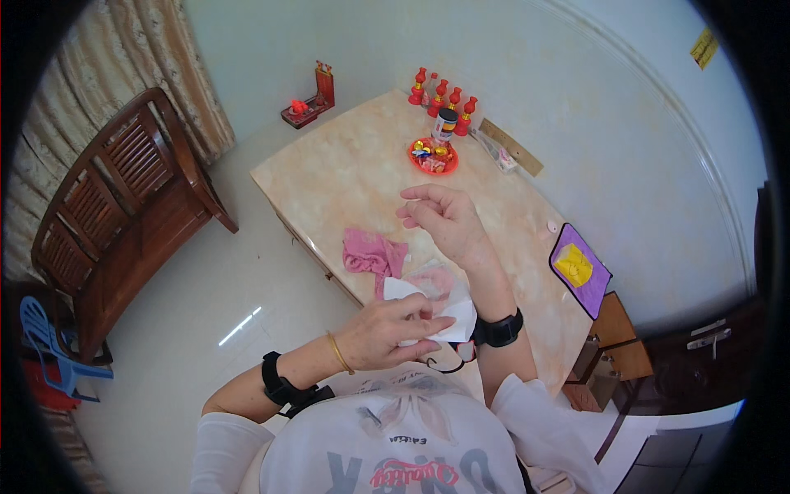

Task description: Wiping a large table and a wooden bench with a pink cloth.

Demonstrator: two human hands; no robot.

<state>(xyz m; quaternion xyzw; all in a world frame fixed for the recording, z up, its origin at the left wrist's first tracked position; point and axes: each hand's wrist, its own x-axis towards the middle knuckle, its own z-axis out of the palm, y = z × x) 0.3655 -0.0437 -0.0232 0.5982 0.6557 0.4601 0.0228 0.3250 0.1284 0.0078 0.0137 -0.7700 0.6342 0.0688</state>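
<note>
My left hand (395, 333), with a gold-coloured bracelet and a black wrist strap, grips a crumpled white sheet or bag (460, 309) close to my shirt. Something pinkish shows through its translucent upper part; whether it is inside or behind cannot be told. Above it, my right hand (441, 219) is raised over the table (321, 173) with loosely bent fingers and nothing visible in them. A crumpled pink cloth (373, 250) lies near the table's left edge, just beyond the white material. A black cord and a small red-edged object (466, 351) are partly hidden beside my right wrist strap.
A red dish of wrapped sweets (434, 167), a dark-lidded jar (444, 125) and several red lamp-shaped ornaments (467, 116) stand at the back. A purple cloth (595, 290) with a yellow packet (574, 265) is right. A wooden bench (136, 247) and blue plastic chair (58, 346) stand left.
</note>
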